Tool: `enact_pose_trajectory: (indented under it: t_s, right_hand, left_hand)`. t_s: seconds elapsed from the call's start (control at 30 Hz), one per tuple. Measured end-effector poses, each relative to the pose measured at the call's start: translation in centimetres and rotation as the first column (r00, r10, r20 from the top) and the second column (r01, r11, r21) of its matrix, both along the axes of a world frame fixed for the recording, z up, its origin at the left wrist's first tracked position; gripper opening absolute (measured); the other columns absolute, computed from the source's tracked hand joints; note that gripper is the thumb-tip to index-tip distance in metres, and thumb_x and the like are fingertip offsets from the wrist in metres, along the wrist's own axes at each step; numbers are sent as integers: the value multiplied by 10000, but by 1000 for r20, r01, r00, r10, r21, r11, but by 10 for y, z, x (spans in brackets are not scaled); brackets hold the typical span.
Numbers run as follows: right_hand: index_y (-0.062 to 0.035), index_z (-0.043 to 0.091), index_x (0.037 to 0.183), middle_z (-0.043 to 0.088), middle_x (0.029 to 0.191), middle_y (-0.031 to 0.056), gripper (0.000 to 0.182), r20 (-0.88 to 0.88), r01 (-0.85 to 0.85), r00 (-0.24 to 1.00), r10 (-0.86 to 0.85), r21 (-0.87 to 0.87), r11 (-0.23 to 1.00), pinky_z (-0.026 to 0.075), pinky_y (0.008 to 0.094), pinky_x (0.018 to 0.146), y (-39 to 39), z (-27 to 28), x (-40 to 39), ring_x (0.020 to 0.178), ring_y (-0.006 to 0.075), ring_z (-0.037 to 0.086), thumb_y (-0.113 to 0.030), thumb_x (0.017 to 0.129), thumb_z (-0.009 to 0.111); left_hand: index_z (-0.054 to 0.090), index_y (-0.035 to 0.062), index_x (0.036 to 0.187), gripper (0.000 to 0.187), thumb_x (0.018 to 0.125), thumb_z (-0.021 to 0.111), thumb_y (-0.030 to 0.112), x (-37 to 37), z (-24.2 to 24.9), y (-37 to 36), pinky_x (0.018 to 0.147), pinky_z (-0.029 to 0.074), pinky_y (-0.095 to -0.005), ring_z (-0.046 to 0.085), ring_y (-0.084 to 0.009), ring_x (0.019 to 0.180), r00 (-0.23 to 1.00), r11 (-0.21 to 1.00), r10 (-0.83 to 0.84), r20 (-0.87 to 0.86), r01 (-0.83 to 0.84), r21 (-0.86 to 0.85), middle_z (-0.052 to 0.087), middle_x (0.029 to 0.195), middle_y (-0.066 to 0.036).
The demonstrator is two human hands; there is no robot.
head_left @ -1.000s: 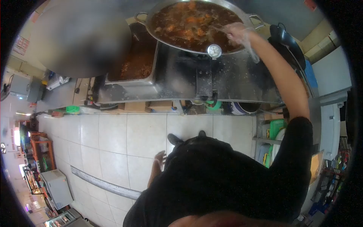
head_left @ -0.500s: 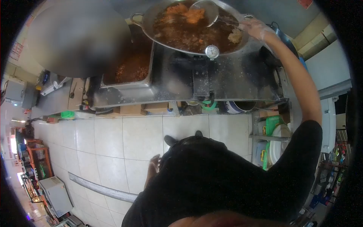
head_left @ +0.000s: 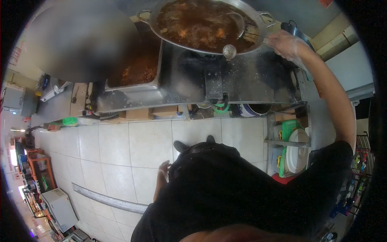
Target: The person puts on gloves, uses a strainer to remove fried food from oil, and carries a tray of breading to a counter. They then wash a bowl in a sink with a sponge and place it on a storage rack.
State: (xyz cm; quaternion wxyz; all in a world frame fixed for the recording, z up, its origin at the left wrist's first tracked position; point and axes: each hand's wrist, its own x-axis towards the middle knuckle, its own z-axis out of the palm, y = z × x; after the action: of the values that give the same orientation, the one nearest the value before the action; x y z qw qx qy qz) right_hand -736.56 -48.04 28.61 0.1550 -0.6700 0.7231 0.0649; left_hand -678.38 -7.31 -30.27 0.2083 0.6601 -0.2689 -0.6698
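My right hand (head_left: 288,43), in a clear plastic glove, grips the handle of a skimmer (head_left: 243,29) at the right side of a wide two-handled pan (head_left: 189,47). The skimmer's head is partly sunk in brown bubbling oil (head_left: 201,24). Orange fried pieces (head_left: 220,33) float in the oil, and a pale clump lies beside the skimmer. A dial thermometer (head_left: 229,51) is fixed at the pan's near rim. Down by my side, away from the counter, my left hand (head_left: 163,167) hangs with its fingers loosely apart, holding nothing.
Left of the pan sits a deep metal tray (head_left: 133,89) with brown contents and crumbs. A large blurred grey round shape (head_left: 80,40) covers part of it. Below the steel counter (head_left: 181,90) are cardboard boxes, a bucket (head_left: 256,109) and a shelf with green-edged containers (head_left: 291,129).
The skimmer has moved right and down into the oil, away from the orange clump at the far side. Fewer orange pieces show now. My left hand stays at my side.
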Motion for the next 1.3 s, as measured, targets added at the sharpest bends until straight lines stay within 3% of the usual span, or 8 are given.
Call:
enact_pose_trajectory:
  t_s: [0.2,0.4,0.5,0.57,0.83,0.9,1.1,1.3]
  right_hand:
    - [-101,586,1211,647,783,105,352,386,222,877,-285,200,954,481,418,632,-22,-37,20,720,247,631,-178,879,497]
    - [-52,635,1020,618,710,98,221,-420,-772,636,648,-317,551,440,343,487,-75,-95,3,518,194,549,-163,856,538]
    - [-42,628,979,623,711,96,182,-140,-512,859,493,-218,831,447,350,500,-84,-74,8,542,200,564,-152,858,546]
    - [-70,640,998,626,707,73,182,593,205,770,-238,123,971,443,345,496,-101,-65,0,534,188,557,-151,851,571]
    - [-93,594,1191,609,930,62,298,-52,-272,962,268,-112,956,489,317,679,-134,-66,-3,813,191,593,-213,926,529]
    - [-109,582,1240,602,1136,100,346,-653,-579,598,465,50,814,487,340,842,-139,-56,-15,1003,230,590,-269,941,514]
    - [-101,586,1240,553,1275,189,424,45,-40,997,62,-377,925,399,413,1018,-74,-10,7,1227,345,486,-342,891,596]
    - [-174,511,1328,520,1309,151,412,-364,-203,929,70,-344,917,411,441,1007,-43,22,12,1190,351,498,-373,987,393]
  left_hand:
    - [530,139,1271,410,929,553,364,-13,37,-5,834,422,-483,555,-276,1018,951,902,310,0,-294,315,581,1156,-97]
    - [530,149,1268,419,916,570,372,3,21,6,823,425,-461,548,-277,1013,999,997,-19,33,16,79,570,1170,-84]
    - [525,149,1279,424,913,570,356,-10,45,-5,835,428,-467,541,-282,1028,997,998,-34,74,29,61,565,1192,-88]
    - [518,148,1293,427,916,565,341,-22,70,-10,844,428,-471,537,-286,1038,992,998,48,120,-52,30,558,1220,-96]
    - [502,141,1312,436,927,556,337,1,-4,28,856,435,-454,518,-287,1085,977,968,-203,62,210,-137,526,1273,-109]
    - [489,132,1324,442,928,556,317,-2,7,35,867,435,-454,514,-280,1104,975,973,-214,67,218,-74,530,1269,-106]
    - [623,56,1115,339,922,545,324,-39,124,36,848,476,-396,610,-281,932,951,933,-249,184,286,-218,652,1000,-179]
    - [635,48,1080,336,863,577,298,-24,55,57,872,469,-389,590,-351,995,937,918,-238,256,303,-255,623,1063,-228]
